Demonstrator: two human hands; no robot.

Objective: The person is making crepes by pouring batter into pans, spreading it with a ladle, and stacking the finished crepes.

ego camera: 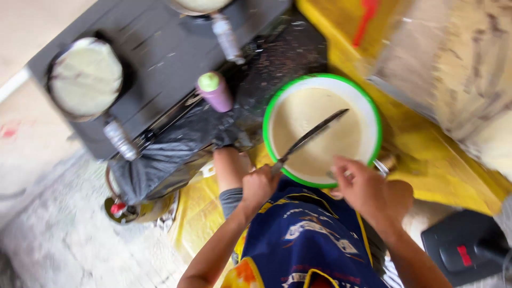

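Observation:
A white bowl with a green rim sits on a yellow cloth, full of pale batter. My left hand is closed around the handle of a long, thin metal blade that lies slanted across the bowl, tip toward the far right. My right hand is at the bowl's near rim with its fingers curled over the edge. A small metal piece sticks out just beside that hand. A blue patterned apron covers my front below both hands.
A dark stove top at upper left carries a round pan with a pale crepe and a second pan. A purple bottle with a green cap lies near a black plastic sheet. A black device is at lower right.

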